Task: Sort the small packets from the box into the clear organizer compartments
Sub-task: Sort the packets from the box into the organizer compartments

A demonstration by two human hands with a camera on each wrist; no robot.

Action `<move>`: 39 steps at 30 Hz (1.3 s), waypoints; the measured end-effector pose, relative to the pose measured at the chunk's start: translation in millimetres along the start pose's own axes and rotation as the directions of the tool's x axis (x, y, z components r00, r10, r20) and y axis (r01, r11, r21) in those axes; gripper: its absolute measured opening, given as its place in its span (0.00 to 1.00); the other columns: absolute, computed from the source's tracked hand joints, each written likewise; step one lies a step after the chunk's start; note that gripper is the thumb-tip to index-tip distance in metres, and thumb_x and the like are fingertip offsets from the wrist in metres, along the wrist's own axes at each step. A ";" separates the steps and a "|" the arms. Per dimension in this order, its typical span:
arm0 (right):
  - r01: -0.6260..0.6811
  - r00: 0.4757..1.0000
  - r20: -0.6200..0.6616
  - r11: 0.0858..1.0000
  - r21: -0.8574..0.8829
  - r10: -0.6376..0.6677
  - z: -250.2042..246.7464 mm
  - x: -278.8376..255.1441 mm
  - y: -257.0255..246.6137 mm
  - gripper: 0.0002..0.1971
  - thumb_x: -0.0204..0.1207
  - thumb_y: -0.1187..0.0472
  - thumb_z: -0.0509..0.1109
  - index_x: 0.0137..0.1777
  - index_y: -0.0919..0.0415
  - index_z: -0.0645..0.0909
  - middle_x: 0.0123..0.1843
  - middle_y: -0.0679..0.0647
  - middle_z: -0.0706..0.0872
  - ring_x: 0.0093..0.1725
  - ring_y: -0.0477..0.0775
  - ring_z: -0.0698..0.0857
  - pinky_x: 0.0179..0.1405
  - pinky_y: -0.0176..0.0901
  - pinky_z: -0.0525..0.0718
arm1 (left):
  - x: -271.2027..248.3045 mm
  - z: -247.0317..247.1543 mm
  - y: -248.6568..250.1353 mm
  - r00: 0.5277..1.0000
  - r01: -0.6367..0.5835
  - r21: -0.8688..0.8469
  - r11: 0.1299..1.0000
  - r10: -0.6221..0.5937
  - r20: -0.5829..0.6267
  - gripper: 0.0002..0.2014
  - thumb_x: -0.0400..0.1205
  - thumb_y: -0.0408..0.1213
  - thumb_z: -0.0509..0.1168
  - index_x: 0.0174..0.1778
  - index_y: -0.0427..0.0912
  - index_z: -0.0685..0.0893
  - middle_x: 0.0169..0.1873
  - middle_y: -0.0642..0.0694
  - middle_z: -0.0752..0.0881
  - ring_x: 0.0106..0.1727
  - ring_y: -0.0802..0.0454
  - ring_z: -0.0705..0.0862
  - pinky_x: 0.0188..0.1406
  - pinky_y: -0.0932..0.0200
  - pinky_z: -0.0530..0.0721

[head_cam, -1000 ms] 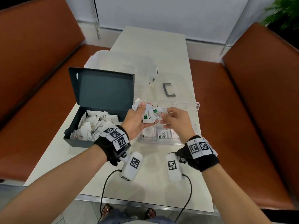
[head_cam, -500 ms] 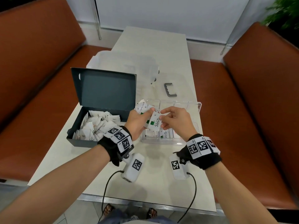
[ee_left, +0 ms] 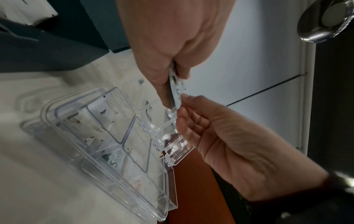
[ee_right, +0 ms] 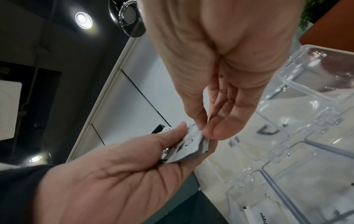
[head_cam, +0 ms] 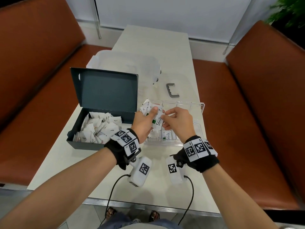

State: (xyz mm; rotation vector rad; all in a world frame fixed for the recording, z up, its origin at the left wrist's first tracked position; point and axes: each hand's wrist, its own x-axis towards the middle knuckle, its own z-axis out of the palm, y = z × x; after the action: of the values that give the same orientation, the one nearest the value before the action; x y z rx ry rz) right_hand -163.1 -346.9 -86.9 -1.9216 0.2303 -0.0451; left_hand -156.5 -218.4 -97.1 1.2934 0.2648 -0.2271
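An open dark box (head_cam: 77, 142) on the left of the table holds several small white packets (head_cam: 99, 128). Right of it stands the clear organizer (head_cam: 202, 107), with a Stevia packet (head_cam: 167, 136) and other packets in its near compartments. Above the organizer's left end my left hand (head_cam: 152, 113) grips a small stack of packets (head_cam: 146, 107) between thumb and fingers. My right hand (head_cam: 165, 117) pinches the upright front Stevia packet (head_cam: 158, 122) of that stack by its right edge. The right wrist view shows the stack (ee_right: 189, 144) between both hands, over the organizer (ee_right: 316, 94).
A clear plastic lid (head_cam: 128, 63) lies behind the box, and a grey U-shaped handle (head_cam: 172, 90) sits beyond the organizer. Brown benches (head_cam: 264, 113) flank the narrow table (head_cam: 155, 38). Two camera cables hang over the table's near edge.
The Stevia packet has turned from lying sideways between the hands to standing upright against the left hand's stack. Both hands have drawn closer together.
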 end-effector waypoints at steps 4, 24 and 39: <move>-0.100 0.995 0.015 0.991 0.092 0.099 1.5 -0.5 0.7 0.09 0.70 0.64 0.77 0.47 0.65 0.83 0.34 0.57 0.89 0.27 0.47 0.87 0.26 0.38 0.85 | 0.6 2.4 -1.5 0.999 -0.023 0.028 0.999 0.024 -0.030 0.12 0.86 0.40 0.64 0.61 0.38 0.85 0.54 0.37 0.90 0.57 0.36 0.88 0.60 0.35 0.84; -0.091 0.987 0.081 0.904 -0.417 0.137 -22.1 30.7 25.9 0.08 0.66 0.66 0.80 0.37 0.56 0.84 0.45 0.58 0.88 0.41 0.53 0.83 0.39 0.41 0.81 | 4.4 -15.8 -6.3 0.999 0.012 -0.092 0.996 -0.016 -0.039 0.14 0.87 0.34 0.60 0.65 0.30 0.80 0.53 0.32 0.87 0.50 0.42 0.90 0.52 0.49 0.89; 0.418 0.908 0.407 0.140 -0.897 -0.104 2.4 28.8 51.5 0.08 0.77 0.57 0.71 0.55 0.52 0.84 0.53 0.50 0.87 0.58 0.57 0.78 0.57 0.53 0.66 | 0.2 -20.9 -7.9 0.999 0.038 -0.114 0.993 -0.040 -0.020 0.13 0.87 0.35 0.61 0.63 0.32 0.81 0.54 0.32 0.88 0.56 0.40 0.89 0.59 0.44 0.87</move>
State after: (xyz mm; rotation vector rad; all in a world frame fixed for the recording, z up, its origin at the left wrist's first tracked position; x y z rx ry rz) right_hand -141.6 -367.2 -138.0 -3.2807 -0.4281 0.1665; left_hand -160.2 -200.3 -109.7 1.1796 0.3181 -0.2275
